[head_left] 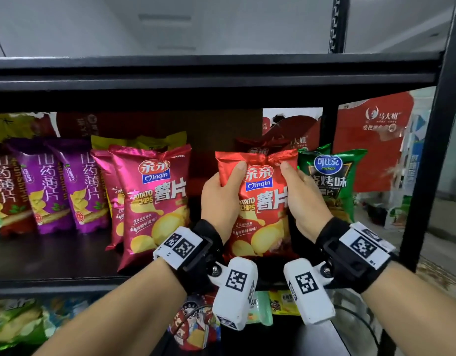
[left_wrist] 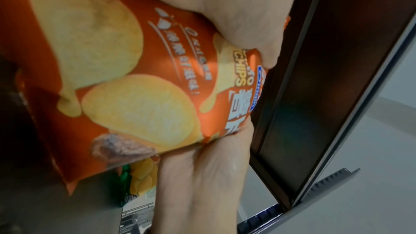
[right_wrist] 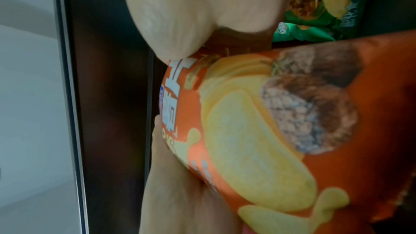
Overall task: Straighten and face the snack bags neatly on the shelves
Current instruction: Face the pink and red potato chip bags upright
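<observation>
Black shelf (head_left: 54,258) carries upright chip bags; both hands' grip, left (head_left: 219,199) and right (head_left: 305,201), seemingly clasps the red bag (head_left: 260,214).

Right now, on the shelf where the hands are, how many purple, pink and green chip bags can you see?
purple bags: 2
pink bags: 2
green bag: 1
Total: 5
Not counted: the red bag held by the left hand and right hand.
</observation>
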Tool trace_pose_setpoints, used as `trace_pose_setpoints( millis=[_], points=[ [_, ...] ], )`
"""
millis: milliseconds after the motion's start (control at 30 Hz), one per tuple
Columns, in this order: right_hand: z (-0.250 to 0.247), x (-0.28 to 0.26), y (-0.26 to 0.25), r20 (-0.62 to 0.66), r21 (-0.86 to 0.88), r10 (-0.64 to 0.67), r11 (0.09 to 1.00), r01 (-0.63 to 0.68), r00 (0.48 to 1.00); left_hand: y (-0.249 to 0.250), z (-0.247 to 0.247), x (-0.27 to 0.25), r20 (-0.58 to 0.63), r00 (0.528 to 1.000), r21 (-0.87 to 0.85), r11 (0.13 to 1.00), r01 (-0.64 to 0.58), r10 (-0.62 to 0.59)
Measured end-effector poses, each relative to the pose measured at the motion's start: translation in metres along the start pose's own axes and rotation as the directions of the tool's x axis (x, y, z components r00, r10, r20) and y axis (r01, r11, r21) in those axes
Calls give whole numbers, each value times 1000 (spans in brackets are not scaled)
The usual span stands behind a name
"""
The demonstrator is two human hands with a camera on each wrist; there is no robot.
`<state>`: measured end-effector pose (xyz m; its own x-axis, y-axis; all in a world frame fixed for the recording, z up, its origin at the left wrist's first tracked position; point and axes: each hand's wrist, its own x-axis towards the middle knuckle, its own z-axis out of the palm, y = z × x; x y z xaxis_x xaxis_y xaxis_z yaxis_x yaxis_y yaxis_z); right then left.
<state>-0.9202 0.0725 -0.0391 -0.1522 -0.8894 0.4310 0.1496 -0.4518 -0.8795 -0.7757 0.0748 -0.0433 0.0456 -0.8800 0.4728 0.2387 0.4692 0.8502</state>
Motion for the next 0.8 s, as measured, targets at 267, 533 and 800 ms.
trace_pose_setpoints(
  millis=[267, 533, 800],
  points=[
    [-9, -13, 23, 197, 0, 3, 1000, -3, 980, -17, -16, -11, 154, 987, 96, 995, 34, -49],
    [-24, -35, 33, 375, -104, 75, 994, -39, 924, -37, -41, -38, 292, 950, 340, 941, 7, -112],
    [-24, -46, -3, 359, -87, 86, 994, -58, 930, -6, -47, -41, 389, 921, 247, 961, -122, 17]
  ],
)
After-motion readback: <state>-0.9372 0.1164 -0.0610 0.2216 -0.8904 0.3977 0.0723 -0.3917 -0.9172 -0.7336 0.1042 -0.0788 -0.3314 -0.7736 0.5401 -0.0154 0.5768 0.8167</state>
